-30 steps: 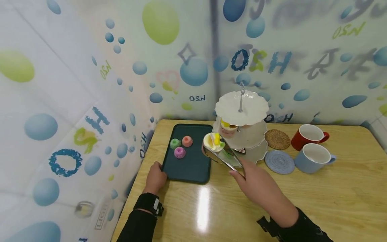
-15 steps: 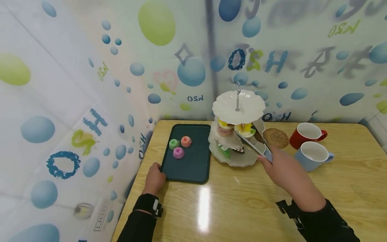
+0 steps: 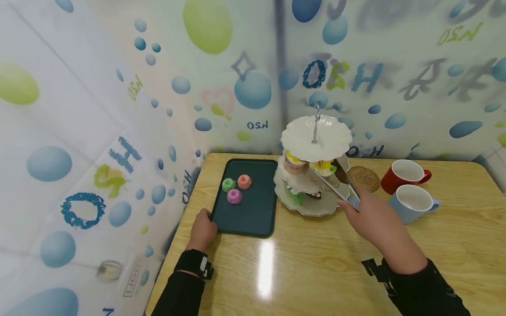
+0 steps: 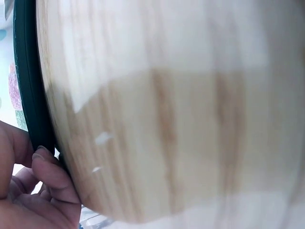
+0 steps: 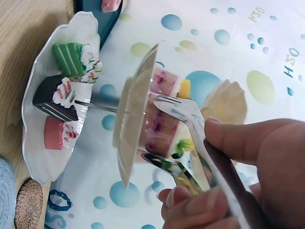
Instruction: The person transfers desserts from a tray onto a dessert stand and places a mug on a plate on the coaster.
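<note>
My right hand [image 3: 377, 224] holds metal tongs [image 5: 205, 152]. Their tips flank a round layered cake [image 5: 162, 126] topped with cream and yellow fruit, which sits on the middle tier of a white three-tier stand [image 3: 316, 136]; whether they still squeeze it I cannot tell. A similar cake [image 3: 294, 162] stands to its left on that tier, partly under the top plate. With thumb and curled fingers, my left hand [image 3: 202, 230] pinches the near left edge of a dark green tray [image 3: 253, 219]. Green [image 3: 228, 184], orange [image 3: 244, 181] and purple [image 3: 234, 196] ring-shaped sweets lie on it.
On the bottom tier are green [image 5: 69, 59], chocolate [image 5: 55, 98] and pink [image 5: 55, 133] cake slices. Right of the stand lie a woven brown coaster [image 3: 363, 178] and a blue coaster [image 5: 5, 195], beside red [image 3: 401, 177] and blue [image 3: 411, 204] mugs. A patterned curtain hangs behind.
The tongs have carried the fruit-topped cake from beside the tray rightward onto the middle tier. Over the last half second they have barely moved. The left hand has stayed on the tray.
</note>
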The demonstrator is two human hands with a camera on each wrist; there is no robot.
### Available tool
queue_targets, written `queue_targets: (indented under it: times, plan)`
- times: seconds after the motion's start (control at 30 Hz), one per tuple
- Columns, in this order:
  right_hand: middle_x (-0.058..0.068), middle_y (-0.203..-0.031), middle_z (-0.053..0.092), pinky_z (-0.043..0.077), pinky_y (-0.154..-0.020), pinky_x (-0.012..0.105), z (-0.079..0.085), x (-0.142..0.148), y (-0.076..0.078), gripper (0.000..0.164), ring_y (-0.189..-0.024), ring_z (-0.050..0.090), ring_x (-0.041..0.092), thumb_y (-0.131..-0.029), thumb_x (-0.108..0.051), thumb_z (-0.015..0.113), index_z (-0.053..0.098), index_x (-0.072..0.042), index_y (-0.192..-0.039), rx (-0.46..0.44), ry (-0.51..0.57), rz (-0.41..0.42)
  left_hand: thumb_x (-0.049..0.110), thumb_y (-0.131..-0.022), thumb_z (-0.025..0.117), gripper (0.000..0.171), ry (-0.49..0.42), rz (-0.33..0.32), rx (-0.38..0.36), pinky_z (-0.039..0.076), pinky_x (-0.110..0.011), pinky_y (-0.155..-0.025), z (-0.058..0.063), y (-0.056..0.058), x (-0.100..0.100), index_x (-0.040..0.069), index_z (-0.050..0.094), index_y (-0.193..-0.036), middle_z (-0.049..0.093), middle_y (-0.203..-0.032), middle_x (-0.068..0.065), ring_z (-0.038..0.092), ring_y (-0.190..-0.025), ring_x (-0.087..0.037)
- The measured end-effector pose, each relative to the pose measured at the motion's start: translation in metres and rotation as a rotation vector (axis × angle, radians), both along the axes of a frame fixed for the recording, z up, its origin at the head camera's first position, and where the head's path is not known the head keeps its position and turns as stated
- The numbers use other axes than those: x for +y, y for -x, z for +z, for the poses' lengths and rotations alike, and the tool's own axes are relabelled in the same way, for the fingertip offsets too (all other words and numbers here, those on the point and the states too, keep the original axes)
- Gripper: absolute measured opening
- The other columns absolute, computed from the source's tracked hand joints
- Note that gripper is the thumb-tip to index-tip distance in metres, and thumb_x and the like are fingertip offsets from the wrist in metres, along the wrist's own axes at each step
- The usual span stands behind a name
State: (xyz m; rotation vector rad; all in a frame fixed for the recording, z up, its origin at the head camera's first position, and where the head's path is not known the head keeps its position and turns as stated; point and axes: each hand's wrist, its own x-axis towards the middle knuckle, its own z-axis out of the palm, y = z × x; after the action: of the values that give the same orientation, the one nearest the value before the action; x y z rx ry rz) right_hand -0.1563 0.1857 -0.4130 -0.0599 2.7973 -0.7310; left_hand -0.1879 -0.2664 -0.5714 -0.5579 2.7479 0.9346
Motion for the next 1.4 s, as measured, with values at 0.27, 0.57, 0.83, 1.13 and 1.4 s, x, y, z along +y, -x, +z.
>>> queue_targets:
  times: [0.27,0.57,0.83,1.13,1.4]
  plan:
    - [0.020,-0.100,0.059,0.040,-0.050,0.032,0.001,0.012,-0.029,0.086,-0.066,0.052,0.022,-0.088,-0.069,0.039,0.039,0.004,-0.132,0.055,0.048,-0.006,0.004,-0.088,0.048,0.030,-0.005,-0.015,0.012,0.045,-0.043,-0.084,0.001,0.001,0.000,0.002,0.047,-0.117,0.052,-0.118,-0.016,0.051,-0.101,-0.028]
    - [0.015,-0.088,0.059,0.040,-0.053,0.034,-0.007,0.005,-0.054,0.085,-0.068,0.054,0.021,-0.086,-0.071,0.037,0.041,0.003,-0.128,0.005,0.073,-0.022,0.003,-0.087,0.047,0.029,0.001,-0.027,0.025,0.045,-0.042,-0.081,0.002,-0.002,0.000,0.001,0.048,-0.116,0.052,-0.116,-0.017,0.051,-0.098,-0.028]
    - [0.001,-0.063,0.047,0.039,-0.046,0.030,-0.027,-0.031,-0.054,0.066,-0.051,0.047,0.014,-0.089,-0.064,0.043,0.047,-0.007,-0.120,0.032,0.161,0.048,0.003,-0.087,0.048,0.029,0.004,-0.024,0.030,0.045,-0.043,-0.081,0.001,-0.002,0.001,0.001,0.047,-0.116,0.052,-0.115,-0.018,0.051,-0.098,-0.029]
    - [0.000,-0.092,0.062,0.047,-0.063,0.037,-0.093,-0.087,-0.021,0.054,-0.075,0.058,0.014,-0.089,-0.049,0.059,0.049,-0.013,-0.129,0.090,0.100,0.211,0.003,-0.087,0.048,0.029,-0.026,-0.008,0.004,0.044,-0.039,-0.079,-0.005,-0.003,0.006,0.002,0.047,-0.116,0.052,-0.116,-0.015,0.051,-0.098,-0.027]
    - [0.002,-0.099,0.060,0.049,-0.073,0.038,-0.123,-0.132,0.021,0.057,-0.086,0.059,0.017,-0.089,-0.048,0.059,0.052,-0.004,-0.125,0.117,-0.014,0.315,0.003,-0.088,0.047,0.028,-0.015,0.013,0.030,0.044,-0.040,-0.080,0.001,-0.001,0.001,0.003,0.048,-0.115,0.053,-0.115,-0.015,0.051,-0.097,-0.027]
